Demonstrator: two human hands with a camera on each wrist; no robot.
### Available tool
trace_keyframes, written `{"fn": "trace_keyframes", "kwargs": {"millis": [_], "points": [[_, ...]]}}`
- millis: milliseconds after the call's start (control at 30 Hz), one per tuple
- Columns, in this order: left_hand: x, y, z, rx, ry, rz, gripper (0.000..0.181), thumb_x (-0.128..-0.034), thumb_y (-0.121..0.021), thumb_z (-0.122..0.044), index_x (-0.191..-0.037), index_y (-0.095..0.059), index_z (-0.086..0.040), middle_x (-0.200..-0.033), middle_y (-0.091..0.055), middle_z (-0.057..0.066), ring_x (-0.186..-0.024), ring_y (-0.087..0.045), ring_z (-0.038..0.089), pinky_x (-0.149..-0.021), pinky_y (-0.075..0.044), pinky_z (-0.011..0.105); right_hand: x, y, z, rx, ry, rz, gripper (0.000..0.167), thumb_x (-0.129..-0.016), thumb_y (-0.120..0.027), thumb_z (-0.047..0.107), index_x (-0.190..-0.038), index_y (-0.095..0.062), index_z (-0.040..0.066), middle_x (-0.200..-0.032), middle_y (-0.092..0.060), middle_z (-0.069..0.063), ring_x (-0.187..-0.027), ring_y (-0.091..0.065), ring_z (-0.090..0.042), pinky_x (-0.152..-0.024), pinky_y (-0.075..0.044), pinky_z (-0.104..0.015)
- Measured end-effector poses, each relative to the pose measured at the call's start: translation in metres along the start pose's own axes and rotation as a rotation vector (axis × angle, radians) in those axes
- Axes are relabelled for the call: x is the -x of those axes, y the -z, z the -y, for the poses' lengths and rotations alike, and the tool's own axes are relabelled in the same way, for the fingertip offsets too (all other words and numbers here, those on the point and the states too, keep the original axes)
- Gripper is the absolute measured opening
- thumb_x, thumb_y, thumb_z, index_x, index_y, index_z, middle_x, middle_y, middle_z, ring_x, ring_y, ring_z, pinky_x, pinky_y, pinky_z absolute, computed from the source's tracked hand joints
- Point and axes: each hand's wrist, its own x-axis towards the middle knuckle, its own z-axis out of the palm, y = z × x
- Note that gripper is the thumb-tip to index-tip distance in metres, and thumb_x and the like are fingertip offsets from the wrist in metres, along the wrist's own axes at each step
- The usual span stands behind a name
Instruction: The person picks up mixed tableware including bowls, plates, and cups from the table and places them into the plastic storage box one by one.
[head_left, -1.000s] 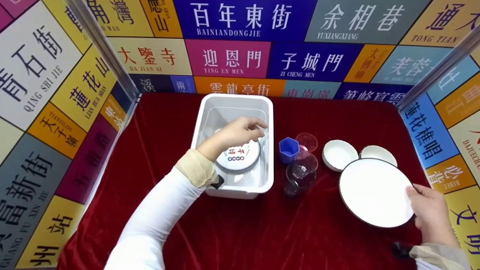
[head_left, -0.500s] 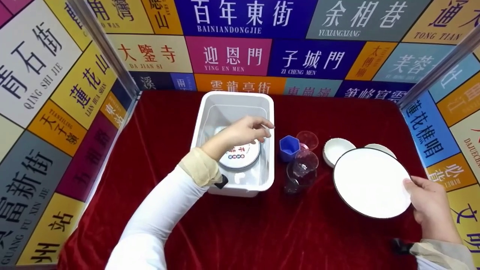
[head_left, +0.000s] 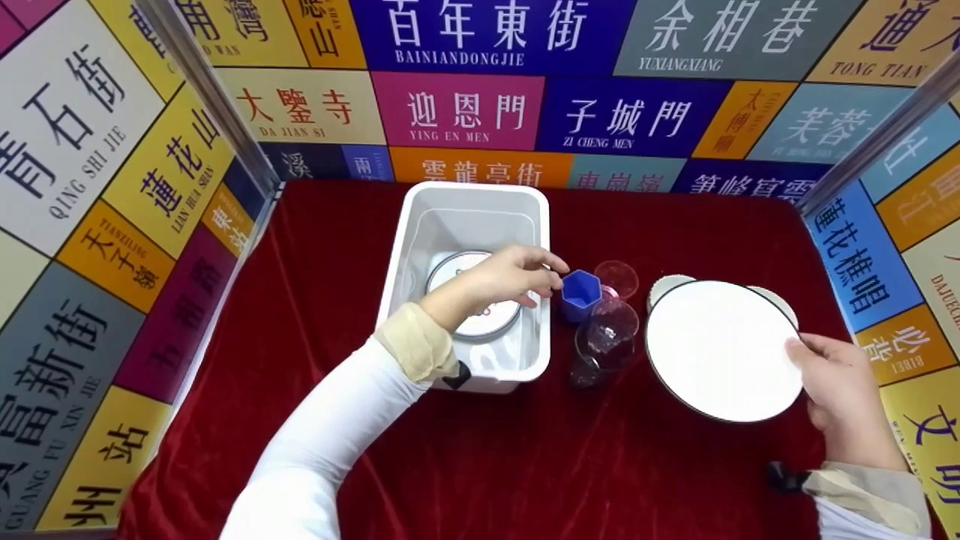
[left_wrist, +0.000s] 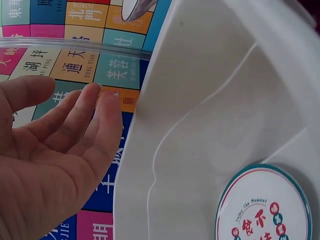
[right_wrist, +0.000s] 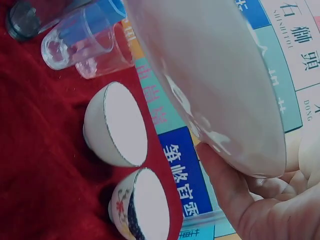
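My right hand (head_left: 844, 390) grips the right edge of a white plate (head_left: 724, 352) with a thin dark rim, held up over the table. Behind that plate two white bowls are mostly hidden in the head view; in the right wrist view a plain bowl (right_wrist: 117, 125) and a flower-painted bowl (right_wrist: 142, 205) stand side by side. My left hand (head_left: 510, 277) hovers over the right rim of a white plastic basin (head_left: 397, 300), fingers loosely bent and holding nothing. Its fingertips are near a blue hexagonal cup (head_left: 580, 295). Inside the basin lies a printed white plate (left_wrist: 265, 210).
Right of the basin, clear cups (head_left: 607, 334) and a pinkish clear cup (head_left: 619, 277) stand close to the blue one. Dark red cloth (head_left: 585, 465) covers the table. Panels printed with street names (head_left: 465, 112) wall in the back and both sides.
My right hand has brought the plate leftward and a little away from me, so it now covers most of both bowls. My left hand has moved right, from above the basin toward the blue cup.
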Motion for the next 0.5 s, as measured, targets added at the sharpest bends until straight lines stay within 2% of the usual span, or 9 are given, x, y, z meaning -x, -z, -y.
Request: {"fn": "trace_keyframes", "kwargs": {"millis": [67, 133, 167, 300, 400, 500], "points": [[-0.001, -0.003, 0.000, 0.052, 0.026, 0.008, 0.029, -0.1003, -0.058, -0.016, -0.128, -0.065, -0.009, -0.106, -0.069, 0.003, -0.099, -0.066, 0.019, -0.082, -0.060, 0.034, 0.001, -0.003, 0.003, -0.048, 0.007, 0.007, 0.066, -0.105, -0.049, 0.027, -0.154, -0.025, -0.010, -0.109, -0.064, -0.001, -0.085, -0.054, 0.005, -0.069, -0.053, -0.011], [-0.002, -0.006, 0.001, 0.103, 0.049, 0.012, 0.030, -0.1009, -0.058, -0.015, -0.129, -0.063, -0.008, -0.106, -0.068, 0.003, -0.096, -0.065, 0.016, -0.083, -0.061, 0.034, 0.002, -0.007, 0.006, -0.108, 0.017, 0.012, 0.066, -0.104, -0.050, 0.024, -0.153, -0.024, -0.012, -0.091, -0.059, 0.020, -0.081, -0.056, 0.007, -0.068, -0.054, -0.013], [-0.002, -0.008, 0.001, 0.124, 0.057, 0.014, 0.030, -0.1012, -0.058, -0.015, -0.130, -0.062, -0.007, -0.106, -0.067, 0.003, -0.095, -0.065, 0.016, -0.083, -0.061, 0.035, 0.002, -0.009, 0.007, -0.135, 0.022, 0.014, 0.066, -0.104, -0.051, 0.023, -0.153, -0.024, -0.012, -0.087, -0.056, 0.025, -0.080, -0.057, 0.007, -0.068, -0.054, -0.013], [-0.006, -0.015, 0.003, 0.189, 0.067, 0.026, 0.035, -0.1018, -0.056, -0.012, -0.135, -0.058, -0.002, -0.108, -0.068, 0.007, -0.101, -0.068, 0.023, -0.087, -0.061, 0.036, 0.004, -0.016, 0.014, -0.209, 0.055, 0.012, 0.063, -0.103, -0.052, 0.017, -0.150, -0.026, -0.017, -0.080, -0.059, 0.024, -0.076, -0.060, 0.005, -0.066, -0.056, -0.014], [-0.008, -0.021, 0.004, 0.231, 0.071, 0.052, 0.036, -0.1036, -0.053, -0.011, -0.137, -0.054, 0.003, -0.107, -0.065, 0.010, -0.115, -0.065, 0.036, -0.089, -0.061, 0.037, 0.005, -0.020, 0.020, -0.212, 0.074, 0.013, 0.061, -0.103, -0.052, 0.016, -0.148, -0.030, -0.019, -0.078, -0.062, 0.020, -0.070, -0.061, 0.000, -0.062, -0.056, -0.017], [-0.010, -0.027, 0.002, 0.260, 0.081, 0.080, 0.037, -0.1050, -0.051, -0.012, -0.137, -0.053, 0.005, -0.109, -0.064, 0.013, -0.119, -0.063, 0.039, -0.089, -0.061, 0.038, 0.007, -0.025, 0.025, -0.233, 0.093, 0.017, 0.060, -0.103, -0.052, 0.015, -0.146, -0.032, -0.021, -0.076, -0.064, 0.016, -0.067, -0.062, -0.002, -0.059, -0.056, -0.018]]}}
